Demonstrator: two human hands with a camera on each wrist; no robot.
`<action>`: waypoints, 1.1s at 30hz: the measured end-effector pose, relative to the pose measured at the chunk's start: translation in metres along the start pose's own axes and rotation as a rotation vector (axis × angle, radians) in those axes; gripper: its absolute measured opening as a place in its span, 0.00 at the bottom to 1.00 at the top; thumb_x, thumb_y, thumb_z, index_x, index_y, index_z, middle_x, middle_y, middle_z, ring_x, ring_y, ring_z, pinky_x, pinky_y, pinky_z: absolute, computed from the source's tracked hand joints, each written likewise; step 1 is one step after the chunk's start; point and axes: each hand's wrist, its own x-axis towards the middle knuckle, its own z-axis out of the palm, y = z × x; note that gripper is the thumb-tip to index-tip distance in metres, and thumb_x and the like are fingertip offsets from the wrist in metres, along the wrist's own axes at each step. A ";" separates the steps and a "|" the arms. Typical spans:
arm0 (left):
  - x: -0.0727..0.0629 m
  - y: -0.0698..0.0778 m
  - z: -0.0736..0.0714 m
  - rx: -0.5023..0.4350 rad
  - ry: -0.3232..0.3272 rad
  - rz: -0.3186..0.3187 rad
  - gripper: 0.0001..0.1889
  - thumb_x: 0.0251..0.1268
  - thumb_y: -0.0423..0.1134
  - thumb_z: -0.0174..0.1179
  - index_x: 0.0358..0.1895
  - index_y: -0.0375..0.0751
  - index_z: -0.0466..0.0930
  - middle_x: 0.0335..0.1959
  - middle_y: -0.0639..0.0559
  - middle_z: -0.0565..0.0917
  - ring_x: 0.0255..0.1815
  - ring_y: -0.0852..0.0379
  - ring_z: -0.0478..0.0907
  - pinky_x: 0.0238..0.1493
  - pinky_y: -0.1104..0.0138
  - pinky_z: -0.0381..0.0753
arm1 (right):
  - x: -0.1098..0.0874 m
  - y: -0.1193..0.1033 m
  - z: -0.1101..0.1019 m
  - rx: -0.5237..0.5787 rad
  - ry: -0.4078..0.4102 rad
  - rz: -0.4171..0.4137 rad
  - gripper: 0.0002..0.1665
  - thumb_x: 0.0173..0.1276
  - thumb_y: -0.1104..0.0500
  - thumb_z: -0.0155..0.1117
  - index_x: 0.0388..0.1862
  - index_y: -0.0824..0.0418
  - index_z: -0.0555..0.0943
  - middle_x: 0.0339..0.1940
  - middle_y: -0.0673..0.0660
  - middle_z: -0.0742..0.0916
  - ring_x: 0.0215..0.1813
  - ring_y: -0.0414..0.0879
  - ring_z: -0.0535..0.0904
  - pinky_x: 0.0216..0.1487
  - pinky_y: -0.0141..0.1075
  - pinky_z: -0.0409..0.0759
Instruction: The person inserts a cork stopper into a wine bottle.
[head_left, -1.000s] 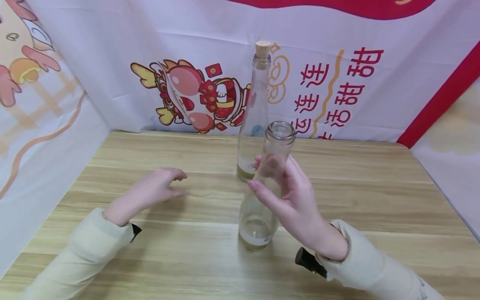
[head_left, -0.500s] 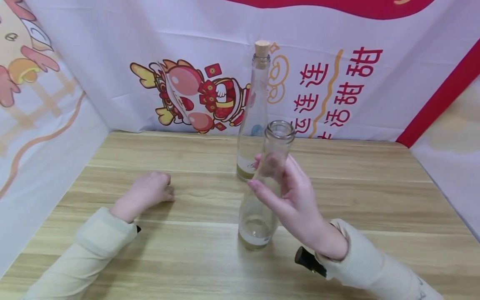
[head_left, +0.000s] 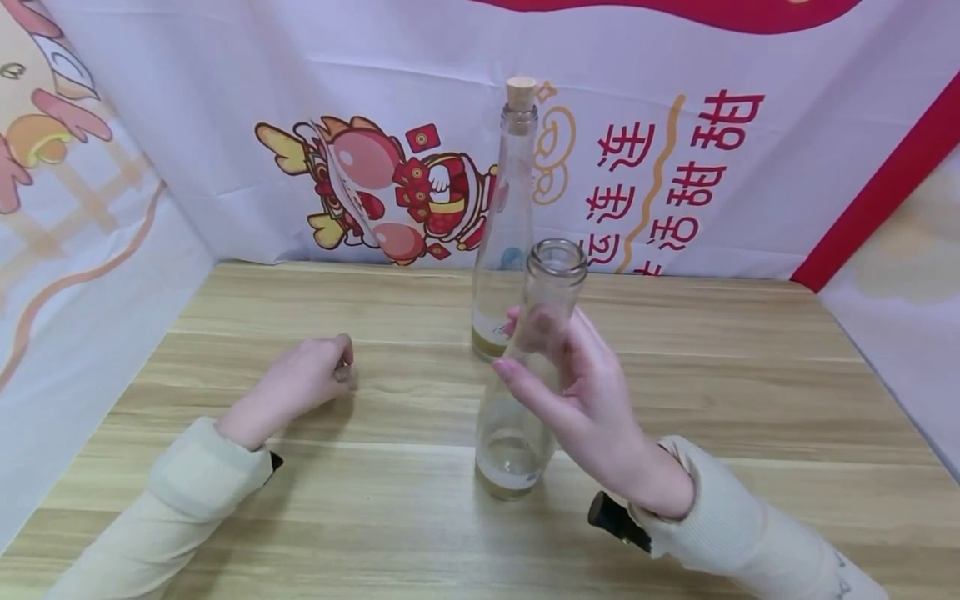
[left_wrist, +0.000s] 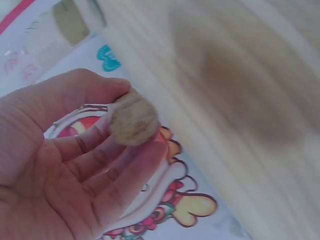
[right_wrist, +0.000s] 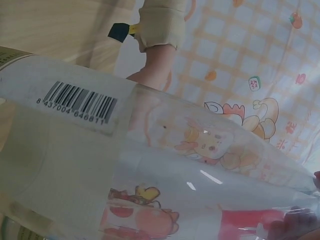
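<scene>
My left hand (head_left: 296, 382) pinches a cork (left_wrist: 134, 120) between thumb and fingers, over the left part of the table. The left wrist view shows the cork's round end, with the fingers spread behind it. My right hand (head_left: 600, 417) grips an uncorked clear glass bottle (head_left: 516, 442) around its upper part, thumb in front. This bottle stands upright, with a little liquid or tint low down. In the right wrist view a white label (right_wrist: 65, 95) with a barcode shows on it. Just behind stands a second clear bottle (head_left: 504, 225), with a cork (head_left: 521, 94) in its mouth.
Both bottles stand on a wood-grain table (head_left: 405, 517). A white printed cloth (head_left: 390, 75) hangs along the back edge, close behind the corked bottle. Similar cloth (head_left: 90, 250) hangs at the left side. Black straps show at both sleeve cuffs.
My left hand's fingers were parted; they closed low over the table, and the hand is now slightly higher with the cork between them. The right hand and both bottles have stayed put.
</scene>
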 end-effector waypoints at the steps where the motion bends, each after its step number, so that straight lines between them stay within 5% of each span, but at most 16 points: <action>1: 0.000 0.003 -0.002 0.002 0.013 0.014 0.10 0.48 0.34 0.64 0.32 0.35 0.74 0.22 0.52 0.76 0.23 0.56 0.71 0.25 0.62 0.73 | 0.000 0.000 0.000 0.000 -0.001 0.003 0.22 0.51 0.78 0.60 0.47 0.80 0.69 0.47 0.69 0.75 0.51 0.48 0.74 0.55 0.43 0.75; 9: -0.003 0.030 -0.014 -0.013 0.103 0.069 0.07 0.49 0.32 0.63 0.33 0.36 0.82 0.29 0.49 0.79 0.29 0.55 0.75 0.32 0.60 0.78 | 0.000 -0.002 0.001 0.003 -0.015 0.028 0.23 0.50 0.79 0.60 0.48 0.79 0.68 0.49 0.69 0.75 0.51 0.49 0.74 0.56 0.42 0.74; 21: -0.008 0.067 -0.036 -0.134 0.257 0.193 0.06 0.49 0.33 0.67 0.28 0.42 0.79 0.23 0.55 0.80 0.26 0.61 0.75 0.27 0.67 0.76 | 0.000 -0.003 0.000 -0.004 -0.009 0.035 0.23 0.50 0.79 0.60 0.48 0.79 0.68 0.49 0.68 0.74 0.52 0.48 0.74 0.56 0.44 0.74; 33: -0.016 0.108 -0.071 -0.276 0.387 0.382 0.17 0.49 0.32 0.67 0.45 0.34 0.78 0.37 0.48 0.83 0.35 0.57 0.82 0.39 0.64 0.82 | -0.001 -0.002 -0.001 -0.012 -0.012 0.041 0.24 0.51 0.78 0.60 0.49 0.78 0.68 0.50 0.67 0.75 0.53 0.49 0.73 0.56 0.43 0.74</action>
